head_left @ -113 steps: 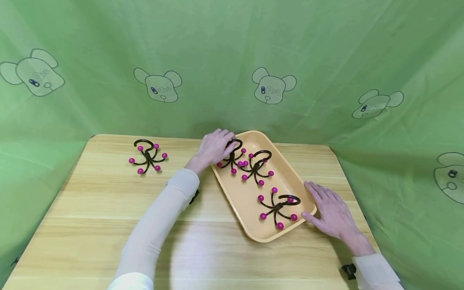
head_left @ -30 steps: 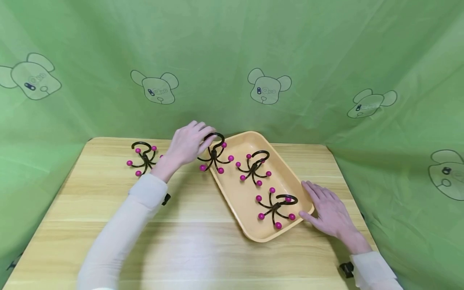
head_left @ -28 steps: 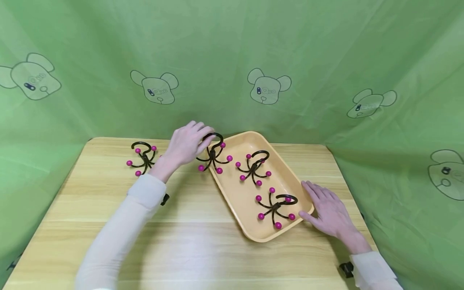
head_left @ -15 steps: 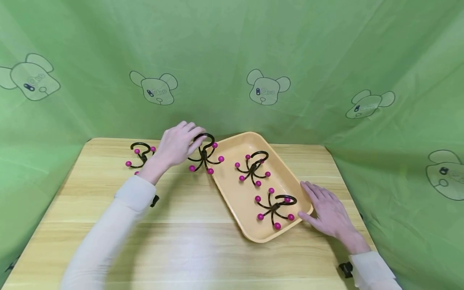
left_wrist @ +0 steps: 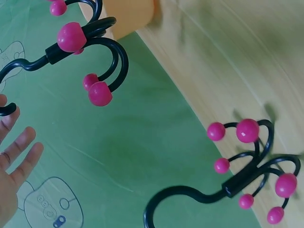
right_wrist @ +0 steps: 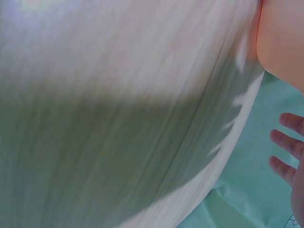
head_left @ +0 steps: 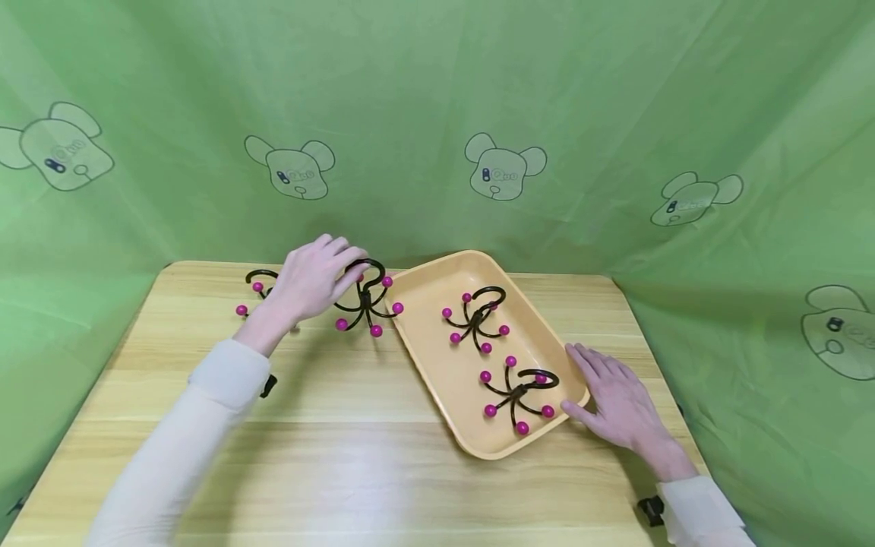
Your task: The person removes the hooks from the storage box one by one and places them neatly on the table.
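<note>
In the head view my left hand [head_left: 311, 279] pinches the curved top of a black multi-arm hanger hook [head_left: 365, 298] with pink ball tips. That hook hangs upright just left of the yellow tray [head_left: 418, 353], above the table. Behind my left hand, a second such hook [head_left: 262, 275] stands on the table, partly covered by the hand; the left wrist view shows this hook [left_wrist: 242, 179] whole. Two more hooks lie in the tray, one mid-tray [head_left: 477, 320] and one nearer its front [head_left: 517, 393]. My right hand [head_left: 620, 401] rests on the tray's right front corner, fingers extended.
The wooden table [head_left: 328, 456] ends at a green curtain [head_left: 396, 182] with mouse-head prints, which rises behind it and along both sides. The tray lies at a slant, its far corner close to the table's back edge.
My left hand has lifted the hook out of the tray's far left corner and carried it leftward past the rim, increasingly covering the table hook. The right hand stays on the tray.
</note>
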Tool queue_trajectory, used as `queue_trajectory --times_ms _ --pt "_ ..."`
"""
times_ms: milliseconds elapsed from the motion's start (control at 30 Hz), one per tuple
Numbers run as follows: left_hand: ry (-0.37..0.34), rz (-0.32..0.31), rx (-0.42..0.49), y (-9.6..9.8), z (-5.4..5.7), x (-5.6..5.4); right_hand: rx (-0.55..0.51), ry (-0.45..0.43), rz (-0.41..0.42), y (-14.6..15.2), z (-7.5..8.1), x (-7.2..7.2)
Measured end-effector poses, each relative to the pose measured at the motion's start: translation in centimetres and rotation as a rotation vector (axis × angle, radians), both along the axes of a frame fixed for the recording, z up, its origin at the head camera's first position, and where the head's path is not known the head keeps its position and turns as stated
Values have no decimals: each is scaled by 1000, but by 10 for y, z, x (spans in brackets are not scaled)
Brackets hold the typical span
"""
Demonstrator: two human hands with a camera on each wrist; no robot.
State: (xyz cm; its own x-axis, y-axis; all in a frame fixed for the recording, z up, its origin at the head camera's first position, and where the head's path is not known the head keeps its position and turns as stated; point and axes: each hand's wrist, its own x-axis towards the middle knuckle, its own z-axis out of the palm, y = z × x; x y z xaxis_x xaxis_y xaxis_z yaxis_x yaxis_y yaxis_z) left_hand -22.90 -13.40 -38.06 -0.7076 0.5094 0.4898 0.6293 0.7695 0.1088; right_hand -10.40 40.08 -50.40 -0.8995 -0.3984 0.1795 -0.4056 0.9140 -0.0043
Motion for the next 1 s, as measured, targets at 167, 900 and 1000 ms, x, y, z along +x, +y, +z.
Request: queue_trajectory --times_ms 167,900,1000 --pt "5 18 -6 -9 -2 2 2 -2 1 0 0 0" --pt "-123 75 -69 -37 -29 -2 -13 1 4 1 -2 0" --pt "-137 77 -62 -39 -33 -3 -10 0 4 1 -2 0"
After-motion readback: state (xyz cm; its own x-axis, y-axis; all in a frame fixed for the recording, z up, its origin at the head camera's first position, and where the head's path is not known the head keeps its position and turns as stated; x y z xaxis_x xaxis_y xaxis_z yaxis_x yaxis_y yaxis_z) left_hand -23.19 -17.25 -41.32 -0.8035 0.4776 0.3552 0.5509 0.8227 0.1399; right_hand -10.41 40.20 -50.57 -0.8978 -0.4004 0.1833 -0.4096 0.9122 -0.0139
